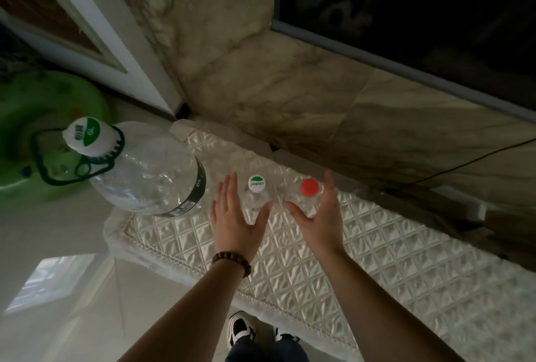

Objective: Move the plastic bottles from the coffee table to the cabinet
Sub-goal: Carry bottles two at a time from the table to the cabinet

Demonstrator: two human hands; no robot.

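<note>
Two small clear plastic bottles stand upright side by side on the cabinet top [362, 260], which has a quilted white cover. One has a white and green cap [257, 184]; the other has a red cap [309, 187]. My left hand [236, 218] is spread around the white-capped bottle, thumb and fingers apart from it. My right hand [320, 215] is spread the same way around the red-capped bottle. A large clear jug [150, 173] with a white and green cap and a dark green handle stands at the cover's left end.
A marble wall [290, 77] rises right behind the cabinet, with a dark screen [420, 7] above it and a black cable [464, 164] at the right. A green inflatable ring [34, 129] lies on the pale floor at the left. My shoes [242, 329] are below.
</note>
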